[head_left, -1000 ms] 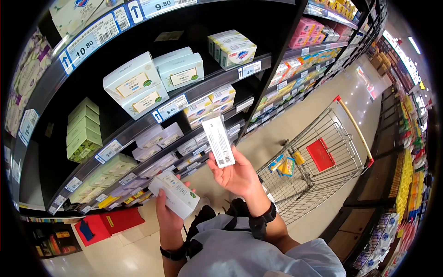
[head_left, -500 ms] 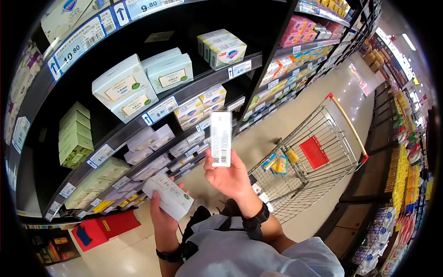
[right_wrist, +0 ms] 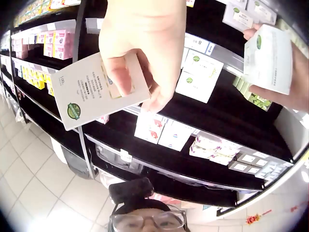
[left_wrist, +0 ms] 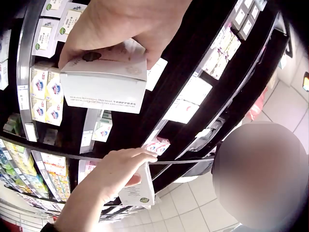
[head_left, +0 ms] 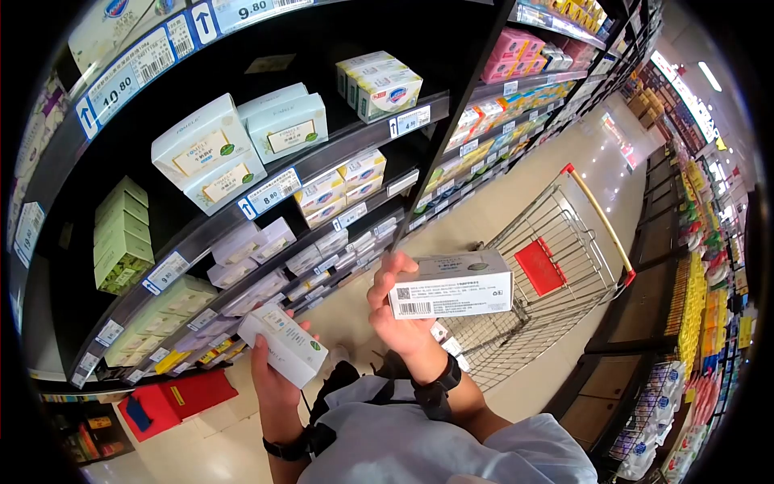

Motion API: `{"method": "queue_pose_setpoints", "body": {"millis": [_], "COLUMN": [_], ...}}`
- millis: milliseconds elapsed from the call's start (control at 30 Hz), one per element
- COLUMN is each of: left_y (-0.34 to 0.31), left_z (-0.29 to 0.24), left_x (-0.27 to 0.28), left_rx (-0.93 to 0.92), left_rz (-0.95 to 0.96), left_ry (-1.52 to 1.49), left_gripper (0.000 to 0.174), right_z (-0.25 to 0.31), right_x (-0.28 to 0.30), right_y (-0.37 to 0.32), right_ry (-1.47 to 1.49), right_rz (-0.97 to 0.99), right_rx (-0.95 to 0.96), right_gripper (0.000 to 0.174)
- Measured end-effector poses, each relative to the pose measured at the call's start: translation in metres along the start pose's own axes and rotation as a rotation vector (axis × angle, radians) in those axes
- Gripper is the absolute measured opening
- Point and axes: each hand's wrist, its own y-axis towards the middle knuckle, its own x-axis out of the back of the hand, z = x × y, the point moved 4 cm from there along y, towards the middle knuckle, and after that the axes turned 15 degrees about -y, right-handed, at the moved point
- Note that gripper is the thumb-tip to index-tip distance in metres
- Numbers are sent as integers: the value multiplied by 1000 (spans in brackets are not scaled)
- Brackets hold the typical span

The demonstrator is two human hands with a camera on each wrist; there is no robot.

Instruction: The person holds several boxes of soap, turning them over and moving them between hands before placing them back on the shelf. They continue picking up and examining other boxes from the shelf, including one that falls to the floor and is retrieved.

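Note:
My left hand (head_left: 274,385) grips a pale soap box (head_left: 284,347) low beside the shelf, thumb on the near side and fingertips at the far edge. In the left wrist view this box (left_wrist: 104,89) shows a printed white side under the hand (left_wrist: 128,26). My right hand (head_left: 395,319) holds a second soap box (head_left: 453,296) by one end, farther right and higher. Its long side with a barcode and small print faces the head camera. In the right wrist view the thumb lies across this box's (right_wrist: 87,92) label, with a green oval mark at the far end.
Shelves (head_left: 339,153) with price tags and stacked soap boxes (head_left: 205,153) run along the left. A shopping cart (head_left: 556,250) with a red panel stands to the right in the aisle. Dark display bins (head_left: 637,323) line the far right. A red stand (head_left: 177,403) is at lower left.
My right hand has turned its box from upright to sideways, so a long printed side now faces the head camera. The left hand's box keeps nearly the same pose.

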Motion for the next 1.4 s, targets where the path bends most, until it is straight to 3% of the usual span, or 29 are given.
{"method": "queue_pose_setpoints", "body": {"millis": [133,200,233,367,533,867,933,1100,1167,1400], "left_y": [-1,0,1,4,5,4,1,1,1,3], "left_z": [-2,-6,-6,-6,4,9,10,16,19,25], "left_x": [-5,-11,-8,2,28,19,10,-14,-7,-2], "left_rx": [-35,34,-8,40,70,28,41,37,89,166], "left_rz": [-64,106,1,80,-70,-171,-130,-70,-63,7], "left_ry": [-34,-249,-277,-341,-436,-306,-308,-360,-583,-441], "left_gripper": [57,62,65,63,52,43,43,43,44,45], "right_z": [1,2,3,4,6,10,9,10,10,11], "right_x": [0,-1,-2,-11,-16,-13,-8,-3,-1,3], "right_y": [-4,-7,-7,-6,-5,-10,-13,-17,-18,-23], "right_ry": [15,-116,-148,-286,-291,-313,-316,-316,-312,-332], "right_rz": [8,14,7,148,251,163,116,65,49,46], "right_rx": [-7,-77,-80,-79,-81,-109,-96,-106,-117,-112], "right_gripper": [19,10,8,8,10,13,36,43,45,53]}}
